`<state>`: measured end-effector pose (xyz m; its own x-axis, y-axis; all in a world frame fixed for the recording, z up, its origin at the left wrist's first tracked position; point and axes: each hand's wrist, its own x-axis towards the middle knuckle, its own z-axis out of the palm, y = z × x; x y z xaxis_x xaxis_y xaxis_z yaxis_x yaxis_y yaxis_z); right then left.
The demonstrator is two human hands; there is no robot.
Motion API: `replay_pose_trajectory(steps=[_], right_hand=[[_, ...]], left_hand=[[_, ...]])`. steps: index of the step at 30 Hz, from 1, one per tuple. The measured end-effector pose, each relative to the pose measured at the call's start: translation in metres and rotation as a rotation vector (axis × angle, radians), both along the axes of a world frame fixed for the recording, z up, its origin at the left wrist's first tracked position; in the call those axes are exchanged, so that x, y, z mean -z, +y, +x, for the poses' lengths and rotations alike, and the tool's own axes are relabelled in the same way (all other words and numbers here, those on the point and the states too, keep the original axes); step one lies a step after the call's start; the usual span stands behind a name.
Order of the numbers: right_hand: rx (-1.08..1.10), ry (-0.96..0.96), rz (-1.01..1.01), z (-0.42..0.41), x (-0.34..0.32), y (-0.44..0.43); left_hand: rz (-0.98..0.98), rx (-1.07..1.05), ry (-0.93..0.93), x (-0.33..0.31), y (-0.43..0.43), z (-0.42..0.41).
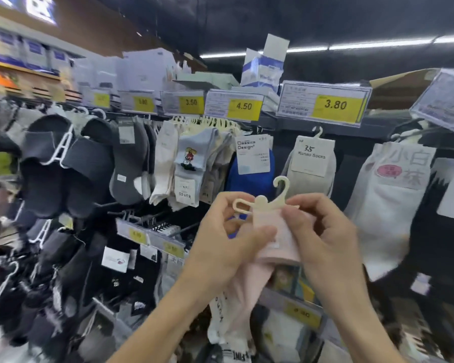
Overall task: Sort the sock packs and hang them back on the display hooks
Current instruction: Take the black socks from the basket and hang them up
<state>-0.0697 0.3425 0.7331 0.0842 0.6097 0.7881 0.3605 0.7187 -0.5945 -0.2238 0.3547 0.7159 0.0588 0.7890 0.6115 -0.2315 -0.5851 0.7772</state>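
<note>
**A:** Where's the pink sock pack point(275, 239)?

**B:** Held up in front of the rack, between both hands and below the blue pack point(252, 176). The left hand point(220, 239) has its grip on the pack, thumb across the front. The right hand point(323, 237) pinches the top edge, just under the cream hanger point(262, 203).

**A:** What could go wrong?

**B:** The sock could slide off the hanger if the right-hand pinch tugs the fabric downward. The pack could also end up under the wrong price, since the 4.50 tag point(244, 106) and 3.80 tag point(335, 104) sit side by side.

**A:** Which way does it point?

**B:** The long axis runs near vertical. The hanger is on top and the foot end trails down and left toward the person. The hanger's hook stands up free, and its opening seems to face left, though blur softens it.
</note>
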Motion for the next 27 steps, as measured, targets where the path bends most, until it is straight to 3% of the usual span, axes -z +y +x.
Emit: replay_pose_trajectory(steps=[4,10,16,22,27], right_hand=[[-0.010,-0.008,0.049,-0.030,-0.004,0.004],[-0.131,-0.091,-0.039,-0.085,-0.021,0.035],[0.079,0.051,0.016,-0.143,-0.066,0.101],[0.291,0.054,0.004,-0.168,-0.086,0.150],[0.358,-0.002,0.063,-0.168,-0.063,0.145]], left_hand=[[0.054,-0.029,0.050,0.002,0.003,-0.020],[0.079,-0.092,0.091,-0.006,0.036,-0.086],[0.219,-0.189,0.200,-0.030,0.116,-0.146],[0.121,0.050,0.276,-0.043,0.184,-0.162],[0.185,0.067,0.297,-0.038,0.201,-0.154]])
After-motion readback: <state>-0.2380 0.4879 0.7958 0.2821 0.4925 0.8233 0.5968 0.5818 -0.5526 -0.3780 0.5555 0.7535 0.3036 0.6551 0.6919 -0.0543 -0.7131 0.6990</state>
